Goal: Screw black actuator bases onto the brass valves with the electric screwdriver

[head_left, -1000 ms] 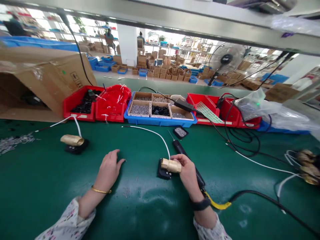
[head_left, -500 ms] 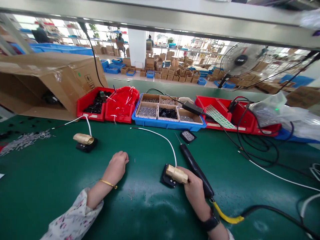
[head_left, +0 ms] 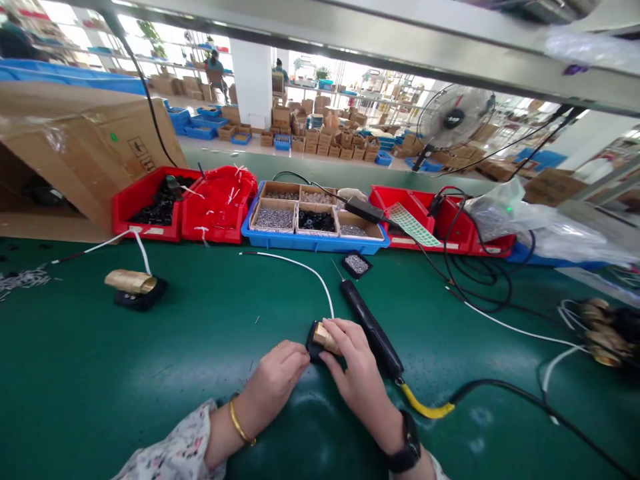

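My right hand (head_left: pixel 357 373) is closed around a brass valve body (head_left: pixel 325 338) fixed to a black base (head_left: pixel 313 348), with its fingers over the brass. A white cable (head_left: pixel 313 270) runs up from this part. My left hand (head_left: pixel 275 377) is pinched at the near left edge of the black base; whatever its fingertips hold is too small to make out. Just right of my right hand lies a black electric screwdriver (head_left: pixel 373 327), its thin bit pointing away. A thin pin (head_left: pixel 257 319) lies on the green table beyond my left hand.
A second brass valve (head_left: pixel 131 281) on a black base sits at left. Red bins (head_left: pixel 213 207) and a blue tray (head_left: pixel 315 243) of small parts line the back. A small black dish (head_left: pixel 357 265) holds metal bits. More brass valves (head_left: pixel 603 340) and tangled cables lie at right.
My left hand has moved right and toward me, to the black base, its fingers now pinched there. My right hand has shifted from the valve's right end to over it. The view has turned right.
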Tool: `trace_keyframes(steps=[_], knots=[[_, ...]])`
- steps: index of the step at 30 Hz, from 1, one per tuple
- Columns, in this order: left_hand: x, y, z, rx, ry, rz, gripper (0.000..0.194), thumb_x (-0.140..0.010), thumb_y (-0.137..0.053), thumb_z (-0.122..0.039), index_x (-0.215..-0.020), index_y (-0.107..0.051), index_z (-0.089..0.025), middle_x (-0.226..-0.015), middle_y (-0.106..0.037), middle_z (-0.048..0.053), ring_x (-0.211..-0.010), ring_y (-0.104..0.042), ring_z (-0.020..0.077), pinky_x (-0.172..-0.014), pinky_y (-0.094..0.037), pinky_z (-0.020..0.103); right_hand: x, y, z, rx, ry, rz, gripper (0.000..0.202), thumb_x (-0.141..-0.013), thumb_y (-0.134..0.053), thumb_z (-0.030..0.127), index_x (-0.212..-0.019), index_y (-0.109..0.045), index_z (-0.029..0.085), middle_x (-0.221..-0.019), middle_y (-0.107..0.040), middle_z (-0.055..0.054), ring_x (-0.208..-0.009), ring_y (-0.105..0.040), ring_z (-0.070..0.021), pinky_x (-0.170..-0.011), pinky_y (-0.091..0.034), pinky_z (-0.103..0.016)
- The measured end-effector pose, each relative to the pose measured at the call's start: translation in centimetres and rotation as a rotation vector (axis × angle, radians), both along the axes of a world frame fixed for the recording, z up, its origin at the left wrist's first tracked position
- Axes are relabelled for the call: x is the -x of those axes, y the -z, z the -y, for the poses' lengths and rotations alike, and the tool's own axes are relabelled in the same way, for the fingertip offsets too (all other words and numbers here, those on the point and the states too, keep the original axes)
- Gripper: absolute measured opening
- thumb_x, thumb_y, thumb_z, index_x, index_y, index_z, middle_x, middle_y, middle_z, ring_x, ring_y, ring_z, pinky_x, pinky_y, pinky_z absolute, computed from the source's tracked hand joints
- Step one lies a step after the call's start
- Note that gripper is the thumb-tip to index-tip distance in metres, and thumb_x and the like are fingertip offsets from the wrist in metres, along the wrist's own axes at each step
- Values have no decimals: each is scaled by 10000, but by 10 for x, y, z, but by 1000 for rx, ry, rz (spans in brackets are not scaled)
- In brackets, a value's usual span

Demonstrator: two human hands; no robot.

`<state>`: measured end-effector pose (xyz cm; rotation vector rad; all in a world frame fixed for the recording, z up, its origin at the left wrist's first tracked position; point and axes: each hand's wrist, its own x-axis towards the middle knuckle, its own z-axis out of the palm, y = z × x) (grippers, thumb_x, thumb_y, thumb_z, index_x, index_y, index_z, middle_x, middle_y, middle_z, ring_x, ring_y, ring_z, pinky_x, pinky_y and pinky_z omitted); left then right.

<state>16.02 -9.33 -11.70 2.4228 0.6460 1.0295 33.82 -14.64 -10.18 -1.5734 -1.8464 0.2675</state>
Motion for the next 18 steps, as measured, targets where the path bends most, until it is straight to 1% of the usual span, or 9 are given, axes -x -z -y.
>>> trace_keyframes(steps=[2,6,11,13,16,18], knots=[[3,3,-2,-20,14,-47,179,-957,-412,-147,-900,-581,-165,-864,-640,39,-789,-590,150,-714,-513,251,-1,0,1,6,4,-1,525,-893,-529,120,-1373,-373,265,-1241,-479,-88,-1153,-436,-247,-989,-441,-452],[6,3,-4,0,41,-143,201,-961,-399,-154,-911,-593,-172,-929,-641,55,-846,-594,161,-759,-523,271,-2,-2,2,11,-2,1,508,-899,-520,126,-1366,-381,268,-1231,-485,-87,-1140,-451,-242,-981,-453,-442],[5,3,-6,51,-15,-104,233,-973,-383,-202,-902,-604,-184,-866,-654,44,-794,-610,156,-714,-527,259,-1,-2,2,0,7,13,487,-906,-508,141,-1363,-387,260,-1218,-492,-101,-1122,-475,-248,-965,-471,-450],[4,3,-6,50,0,-107,241,-975,-374,-200,-904,-603,-181,-874,-655,45,-802,-607,158,-726,-520,260,-1,-2,2,0,7,21,487,-905,-508,136,-1360,-386,259,-1217,-492,-102,-1120,-478,-247,-963,-474,-450],[5,1,-7,66,24,-166,248,-975,-371,-207,-907,-608,-180,-884,-651,50,-811,-598,168,-725,-503,266,-2,-1,2,0,11,36,506,-897,-522,122,-1361,-375,257,-1221,-489,-96,-1121,-473,-239,-964,-473,-439],[6,-1,-11,130,57,-226,237,-968,-388,-211,-905,-615,-180,-881,-648,51,-812,-592,175,-725,-486,274,-2,-1,2,1,12,51,520,-888,-532,112,-1363,-372,253,-1218,-493,-90,-1116,-473,-228,-961,-474,-415]])
